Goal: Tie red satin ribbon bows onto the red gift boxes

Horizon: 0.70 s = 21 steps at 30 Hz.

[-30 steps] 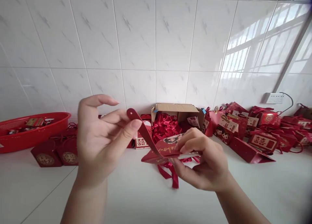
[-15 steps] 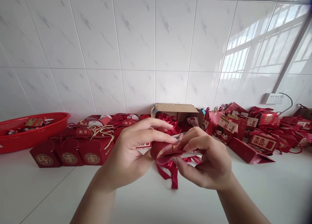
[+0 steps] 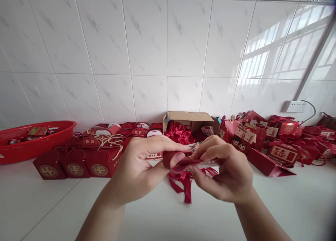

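Observation:
Both my hands meet at the middle of the view over a white surface, holding a flat red paper gift bag (image 3: 181, 161) between them. My left hand (image 3: 141, 164) pinches the bag's left end, fingers stretched over the top and thumb beneath. My right hand (image 3: 223, 171) grips the right side with curled fingers. A red ribbon (image 3: 185, 185) hangs down from the bag to the surface. The bag's printed face is mostly hidden by my fingers.
An open cardboard box (image 3: 189, 117) with red ribbons stands by the tiled wall. Assembled red gift boxes (image 3: 78, 160) line up at the left, a red plastic basket (image 3: 31, 144) beyond them. Several red bags (image 3: 278, 143) pile at the right below a wall socket (image 3: 295, 105).
My left hand dropped from holding a red flap raised in the air down to the bag, folding it against the bag. The right hand barely moved.

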Motion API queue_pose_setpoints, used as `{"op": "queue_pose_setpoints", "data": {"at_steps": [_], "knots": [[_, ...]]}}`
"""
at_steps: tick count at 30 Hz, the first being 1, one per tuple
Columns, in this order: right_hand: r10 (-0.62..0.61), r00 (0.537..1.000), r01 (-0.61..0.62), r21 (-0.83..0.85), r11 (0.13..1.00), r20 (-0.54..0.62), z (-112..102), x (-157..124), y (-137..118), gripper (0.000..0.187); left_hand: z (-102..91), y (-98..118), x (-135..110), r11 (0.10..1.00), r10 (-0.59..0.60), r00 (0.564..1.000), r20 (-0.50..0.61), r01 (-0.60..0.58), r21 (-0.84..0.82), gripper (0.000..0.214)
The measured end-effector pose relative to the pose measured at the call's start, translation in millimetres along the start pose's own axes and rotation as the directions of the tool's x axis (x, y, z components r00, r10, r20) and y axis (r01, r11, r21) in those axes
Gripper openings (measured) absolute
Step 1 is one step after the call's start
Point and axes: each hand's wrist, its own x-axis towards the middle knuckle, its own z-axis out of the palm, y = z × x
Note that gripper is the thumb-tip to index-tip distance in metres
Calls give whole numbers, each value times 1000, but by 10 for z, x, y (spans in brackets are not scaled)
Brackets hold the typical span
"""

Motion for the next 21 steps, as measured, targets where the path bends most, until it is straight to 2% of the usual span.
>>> {"op": "queue_pose_setpoints", "data": {"at_steps": [6,9,15,21], "knots": [[-5,1000,5,11,1000,-3,-9,5,4,28,-3,11,-25,1000,3,1000,-7,-3,-6,23],[-1,1000,1,15,1000,-6,-5,6,1,27,-4,14,-34,998,5,1000,-1,-5,-61,26],[-5,1000,5,30,1000,2,-6,-4,7,28,29,11,-9,996,32,999,39,-29,-83,23],[-13,1000,14,51,999,-8,-16,-24,35,27,20,24,-9,996,-14,995,103,23,-92,21]]}}
